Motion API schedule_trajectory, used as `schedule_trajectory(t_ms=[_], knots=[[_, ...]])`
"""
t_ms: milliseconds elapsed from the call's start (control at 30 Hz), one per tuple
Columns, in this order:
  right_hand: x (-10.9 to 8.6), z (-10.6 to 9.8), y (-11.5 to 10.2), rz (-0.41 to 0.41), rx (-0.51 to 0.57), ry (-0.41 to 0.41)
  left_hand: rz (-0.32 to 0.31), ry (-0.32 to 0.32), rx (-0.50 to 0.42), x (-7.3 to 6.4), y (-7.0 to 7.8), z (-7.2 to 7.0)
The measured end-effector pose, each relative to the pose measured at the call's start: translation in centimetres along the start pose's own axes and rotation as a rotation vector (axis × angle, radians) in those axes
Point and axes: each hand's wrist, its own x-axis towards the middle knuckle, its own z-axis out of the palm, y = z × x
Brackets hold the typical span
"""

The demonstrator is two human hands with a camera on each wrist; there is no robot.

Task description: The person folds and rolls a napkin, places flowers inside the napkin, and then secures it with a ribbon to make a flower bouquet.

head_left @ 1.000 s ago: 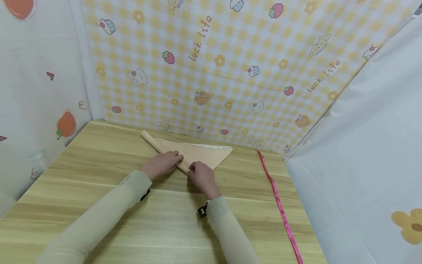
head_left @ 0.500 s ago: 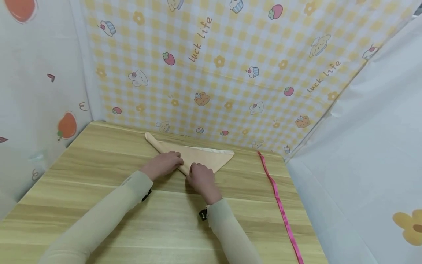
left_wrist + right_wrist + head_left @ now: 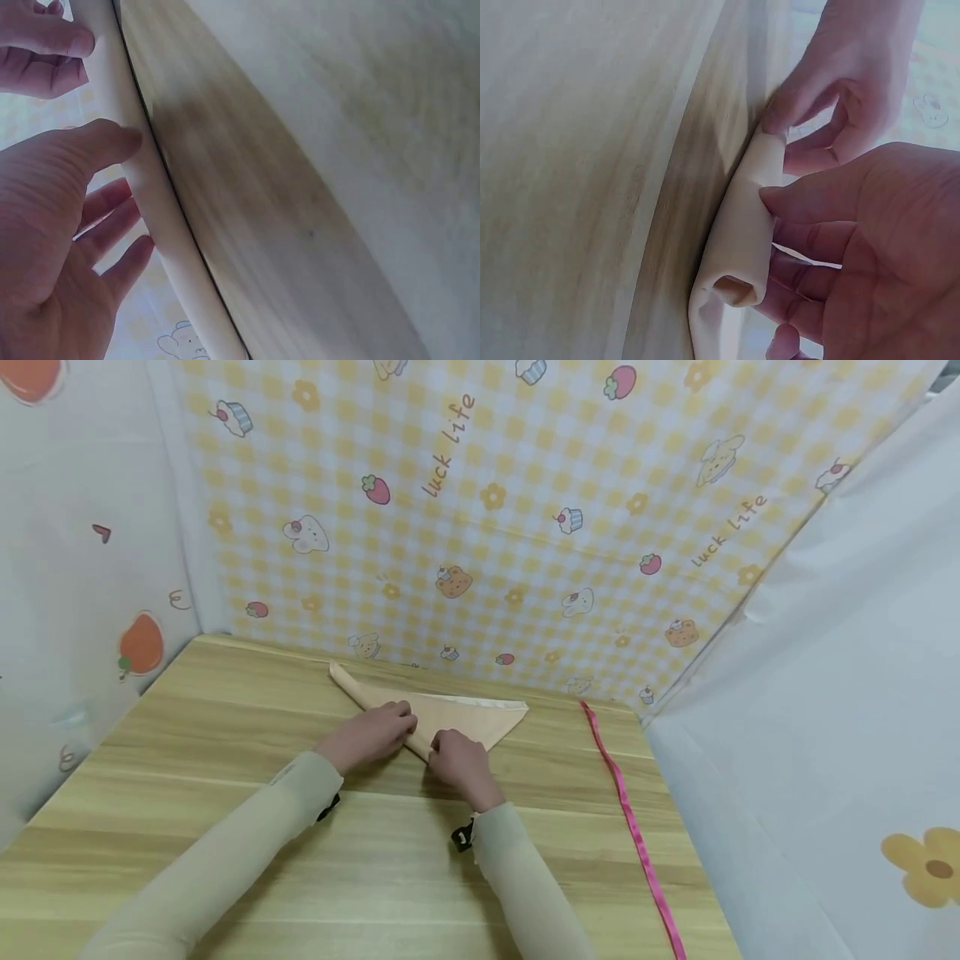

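Observation:
A peach cloth (image 3: 465, 718) with a pale underside lies near the table's back edge, its flat part roughly triangular. Its near-left edge is rolled into a slanting tube (image 3: 161, 206). My left hand (image 3: 367, 737) pinches the middle of this roll, thumb on the near side and fingers against the other. Closer to the roll's near end, my right hand (image 3: 463, 767) holds it between thumb and curled fingers. The hollow end of the roll (image 3: 739, 210) shows in the right wrist view. Some fingertips are hidden behind the cloth.
A long pink ribbon (image 3: 630, 818) runs down the right side of the wooden table (image 3: 390, 868). Behind stands a yellow-checked printed sheet (image 3: 510, 552). White sheets (image 3: 817, 693) hang at both sides.
The roll's far end has shifted slightly right. My right fingers have settled lower around the near end. My left hand stays nearly in place; the ribbon lies as before.

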Motion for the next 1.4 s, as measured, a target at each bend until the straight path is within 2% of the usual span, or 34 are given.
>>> schedule_trajectory(t_ms=[133,300,600,933,1167,1400], knots=[[0.2,0.1,0.4,0.014,0.047,-0.021,-0.017,-0.008,0.008,0.2,0.0,0.3],[0.2,0.2,0.8,0.04,0.094,-0.015,-0.054,-0.033,-0.029,0.6,0.1,0.3],[0.2,0.4,0.8,0.007,-0.005,0.044,-0.055,-0.079,-0.056,1.4,-0.1,0.6],[1.1,0.0,1.9,0.014,0.106,-0.004,-0.035,-0.083,-0.028,1.8,0.4,0.5],[1.2,-0.2,2.5,0.005,0.178,-0.039,-0.009,-0.059,0.008,1.8,0.5,0.5],[0.9,-0.3,3.1,-0.038,0.228,-0.063,-0.039,-0.111,-0.042,1.9,0.5,0.3]])
